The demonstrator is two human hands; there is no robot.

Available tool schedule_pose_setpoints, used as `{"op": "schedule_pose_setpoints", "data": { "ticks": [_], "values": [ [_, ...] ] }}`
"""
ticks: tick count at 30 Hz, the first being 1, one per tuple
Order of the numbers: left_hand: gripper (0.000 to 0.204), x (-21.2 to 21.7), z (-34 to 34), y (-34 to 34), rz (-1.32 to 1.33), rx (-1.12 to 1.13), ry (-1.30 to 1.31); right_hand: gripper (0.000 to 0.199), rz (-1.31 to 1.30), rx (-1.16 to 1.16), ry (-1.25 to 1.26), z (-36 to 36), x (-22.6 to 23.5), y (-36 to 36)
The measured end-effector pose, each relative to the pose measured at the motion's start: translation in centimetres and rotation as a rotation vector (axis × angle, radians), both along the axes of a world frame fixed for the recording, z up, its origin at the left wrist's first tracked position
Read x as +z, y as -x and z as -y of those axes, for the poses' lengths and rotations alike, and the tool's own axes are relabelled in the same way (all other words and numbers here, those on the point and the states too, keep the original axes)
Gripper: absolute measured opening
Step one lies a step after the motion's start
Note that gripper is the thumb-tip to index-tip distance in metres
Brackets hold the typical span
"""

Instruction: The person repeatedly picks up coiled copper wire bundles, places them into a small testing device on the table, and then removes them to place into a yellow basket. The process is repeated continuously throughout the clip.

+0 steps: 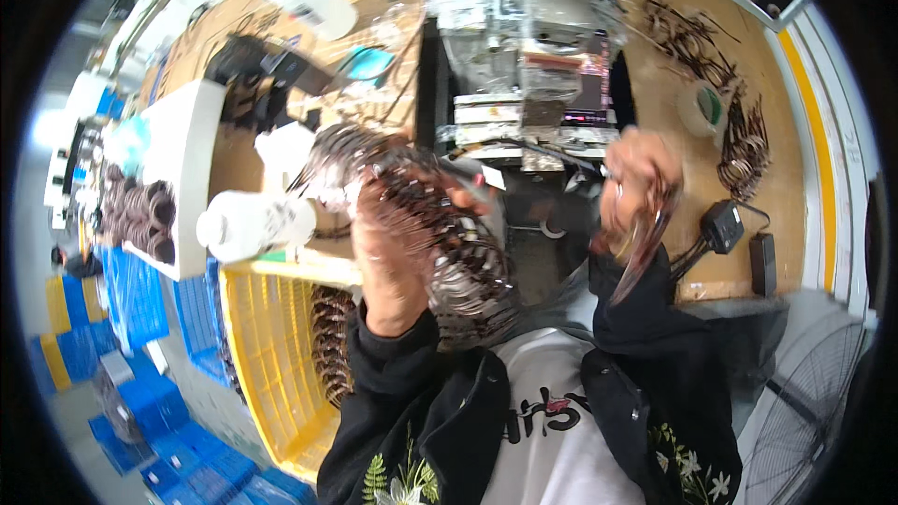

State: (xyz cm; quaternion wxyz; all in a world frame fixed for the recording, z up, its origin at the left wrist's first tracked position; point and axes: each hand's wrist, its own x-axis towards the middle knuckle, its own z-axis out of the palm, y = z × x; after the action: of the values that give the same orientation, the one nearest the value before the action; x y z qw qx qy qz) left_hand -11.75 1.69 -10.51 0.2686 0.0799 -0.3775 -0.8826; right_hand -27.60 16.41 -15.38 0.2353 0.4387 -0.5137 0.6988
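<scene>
My left hand (388, 257) is closed round a long nested stack of glossy brown, partly see-through eyeglass frames (458, 243). The stack curves from beside the white bottles down towards my chest. To its right, my raised right hand (641, 182) is curled in a fist. From it hangs a brown translucent piece (645, 248), smeared by motion, which looks like another eyeglass frame. The two hands are apart, with a machine (524, 103) of metal blocks beyond them.
At the left stand a white jug (257, 224), a white box (192, 145) with more stacked frames, and a yellow basket (271, 355). Loose brown pieces (744, 145), a tape roll (700, 108) and a black adapter (722, 226) lie on the right bench. A fan (809, 393) is at the lower right.
</scene>
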Motion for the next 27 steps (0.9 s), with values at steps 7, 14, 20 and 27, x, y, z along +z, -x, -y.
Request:
{"op": "schedule_pose_setpoints", "data": {
  "ticks": [7,14,20,27],
  "values": [
    [0.099,0.7,-0.4,-1.5,-0.019,-0.066,-0.009,0.032,-0.084,-0.247,-0.274,-1.3,1.6,-5.9],
    [0.087,1.3,-0.4,-3.3,-0.066,-0.003,0.013,0.03,-0.091,-0.174,-0.532,-0.1,5.0,-9.2],
    [0.099,0.8,0.2,-5.5,-0.139,0.046,-0.006,0.051,-0.126,-0.075,-0.71,0.8,6.2,-12.2],
    [0.096,-1.3,-0.3,-12.2,0.118,0.183,0.274,0.052,-0.286,0.195,-0.743,3.1,4.3,-15.2]
  ]
}}
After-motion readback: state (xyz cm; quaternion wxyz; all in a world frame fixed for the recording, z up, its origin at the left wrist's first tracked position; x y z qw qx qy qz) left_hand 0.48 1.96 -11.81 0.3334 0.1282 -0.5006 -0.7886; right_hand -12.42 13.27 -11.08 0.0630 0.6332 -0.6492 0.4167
